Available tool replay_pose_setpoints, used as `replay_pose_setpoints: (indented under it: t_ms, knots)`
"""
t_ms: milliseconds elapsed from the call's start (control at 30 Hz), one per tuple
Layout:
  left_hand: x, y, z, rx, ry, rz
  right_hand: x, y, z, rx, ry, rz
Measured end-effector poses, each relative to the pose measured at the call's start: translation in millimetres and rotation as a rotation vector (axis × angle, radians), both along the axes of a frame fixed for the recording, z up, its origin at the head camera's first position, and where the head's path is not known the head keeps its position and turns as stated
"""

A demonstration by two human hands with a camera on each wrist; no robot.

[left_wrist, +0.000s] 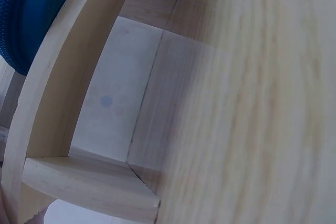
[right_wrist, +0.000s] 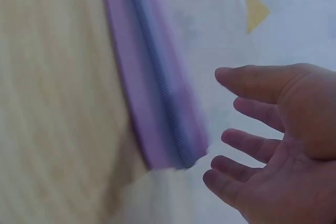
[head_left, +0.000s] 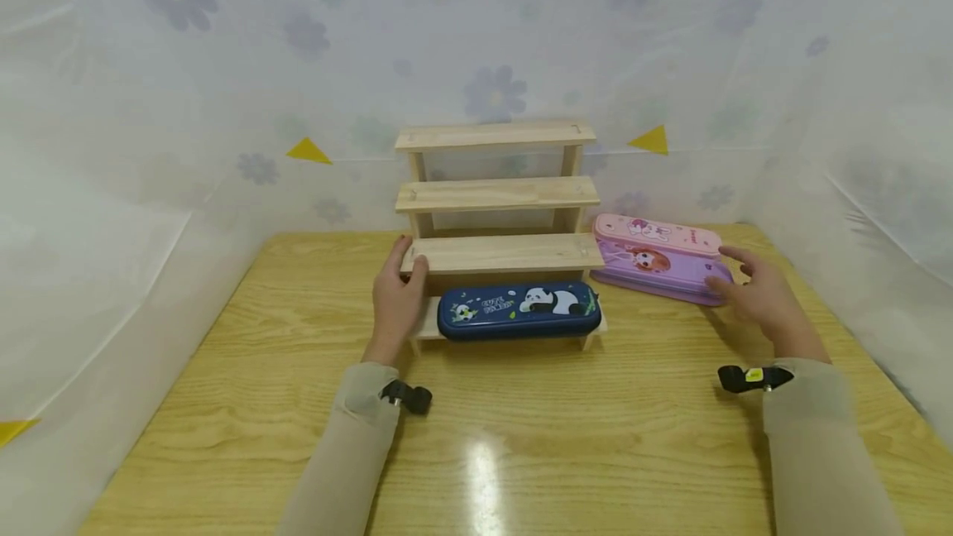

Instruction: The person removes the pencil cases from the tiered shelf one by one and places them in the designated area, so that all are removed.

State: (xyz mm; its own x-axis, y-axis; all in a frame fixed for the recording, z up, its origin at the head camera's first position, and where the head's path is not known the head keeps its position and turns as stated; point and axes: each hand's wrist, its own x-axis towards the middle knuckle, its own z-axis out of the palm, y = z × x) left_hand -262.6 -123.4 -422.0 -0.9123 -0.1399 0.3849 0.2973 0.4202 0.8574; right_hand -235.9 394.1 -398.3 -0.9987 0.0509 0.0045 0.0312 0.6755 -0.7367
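- Gripping wooden rack (head_left: 497, 193) at L end: L hand (head_left: 395, 296), thumb & fingers round step (head_left: 506, 253)
- R hand (head_left: 759, 296) spread, nothing held, by purple case (head_left: 658, 275), R of rack
- R wrist cam shows zip (right_wrist: 156, 72), gap to hand; head cam adds blue case (head_left: 491, 321) on btm step (head_left: 427, 321)

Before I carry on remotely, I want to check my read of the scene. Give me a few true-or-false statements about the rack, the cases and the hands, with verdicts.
1. The panda case rests on the lowest step of the wooden rack. True.
2. The left hand is at the wooden rack's left end. True.
3. The right hand is nearer the purple case than the panda case. True.
4. The purple case sits on the wooden rack's top step. False: it lies to the right of the wooden rack.
5. The panda case is bright yellow. False: it is dark blue.
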Motion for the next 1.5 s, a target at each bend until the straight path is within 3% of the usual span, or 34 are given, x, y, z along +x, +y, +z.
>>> replay_pose_setpoints:
  t_ms: [233,600,967,1500]
  knots:
    - [0.2,0.0,1.0,0.007,0.009,0.004,5.0,-17.1,28.0,-0.078,0.142,0.028]
    - [0.8,1.7,0.0,0.006,0.032,0.003,8.7,-50.6,43.4,-0.125,0.318,0.164]
    - [1.0,1.8,0.6,0.003,0.021,0.01,9.2,-94.5,46.7,-0.175,0.364,0.351]
    - [0.2,1.7,0.5,0.007,0.024,0.009,9.4,-128.9,37.0,-0.238,0.302,0.544]
